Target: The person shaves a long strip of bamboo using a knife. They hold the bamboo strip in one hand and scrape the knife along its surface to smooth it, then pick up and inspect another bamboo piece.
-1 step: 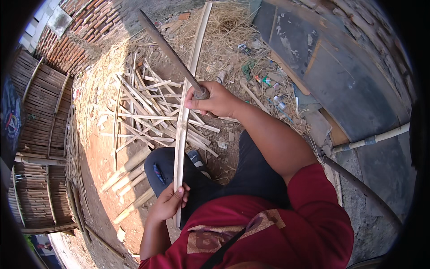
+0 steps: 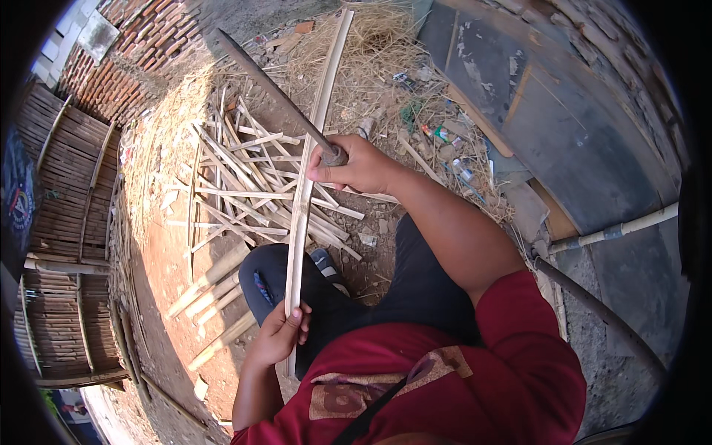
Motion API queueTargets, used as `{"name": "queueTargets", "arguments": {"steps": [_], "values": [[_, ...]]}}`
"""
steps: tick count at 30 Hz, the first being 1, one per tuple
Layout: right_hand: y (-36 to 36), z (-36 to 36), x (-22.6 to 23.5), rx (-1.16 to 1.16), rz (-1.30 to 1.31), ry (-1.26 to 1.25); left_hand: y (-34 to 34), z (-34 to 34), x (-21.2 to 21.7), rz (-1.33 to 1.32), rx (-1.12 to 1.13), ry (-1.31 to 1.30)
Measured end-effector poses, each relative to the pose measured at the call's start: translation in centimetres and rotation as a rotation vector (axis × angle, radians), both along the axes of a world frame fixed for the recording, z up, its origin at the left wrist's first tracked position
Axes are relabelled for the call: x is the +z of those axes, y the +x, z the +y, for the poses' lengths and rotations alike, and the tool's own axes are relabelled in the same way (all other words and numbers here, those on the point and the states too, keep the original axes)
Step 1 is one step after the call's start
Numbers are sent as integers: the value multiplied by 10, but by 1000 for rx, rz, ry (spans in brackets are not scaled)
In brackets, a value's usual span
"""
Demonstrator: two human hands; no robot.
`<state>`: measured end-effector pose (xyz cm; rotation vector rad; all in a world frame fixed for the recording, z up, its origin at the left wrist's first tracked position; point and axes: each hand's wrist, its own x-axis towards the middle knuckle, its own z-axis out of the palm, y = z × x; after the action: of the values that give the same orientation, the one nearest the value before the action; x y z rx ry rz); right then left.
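Bare reddish earth strewn with dry straw [image 2: 371, 67] makes up the yard, with a brick wall [image 2: 119, 74] at the upper left and woven bamboo panels [image 2: 59, 222] standing along the left side.

From the head view, the person sits on the ground in a red shirt and dark trousers. Their left hand [image 2: 278, 334] is closed around the near end of a long pale bamboo strip [image 2: 304, 185], which runs away from them, up toward the straw. Their right hand [image 2: 356, 165] is wrapped tight around the handle of a long dark blade [image 2: 271, 89], whose edge lies against the strip just where the hand sits. Behind the strip, a loose heap of split bamboo slats [image 2: 237, 193] is scattered crosswise on the earth, and a few thicker bamboo pieces [image 2: 211, 285] lie just left of the knee. To the right, dark flat boards [image 2: 564, 126] lean near a pale pole [image 2: 615, 231].
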<state>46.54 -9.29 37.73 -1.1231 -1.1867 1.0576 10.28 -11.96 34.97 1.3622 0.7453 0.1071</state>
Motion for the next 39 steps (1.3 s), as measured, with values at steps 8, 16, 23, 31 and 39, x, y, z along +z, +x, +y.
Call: {"name": "queueTargets", "arguments": {"steps": [8,16,23,31,39], "values": [[15,-6,-5,8,-932,-20,-1,13,9,132,215,299],[9,-3,-5,77,-1027,-60,-8,28,-15,4,243,179],[-6,-5,-11,10,-1136,34,-4,27,-16,41,242,214],[44,21,-17,-170,-847,-233,4,18,-9,228,232,548],[-19,-8,-8,211,-1266,14,10,20,-4,201,262,327]]}}
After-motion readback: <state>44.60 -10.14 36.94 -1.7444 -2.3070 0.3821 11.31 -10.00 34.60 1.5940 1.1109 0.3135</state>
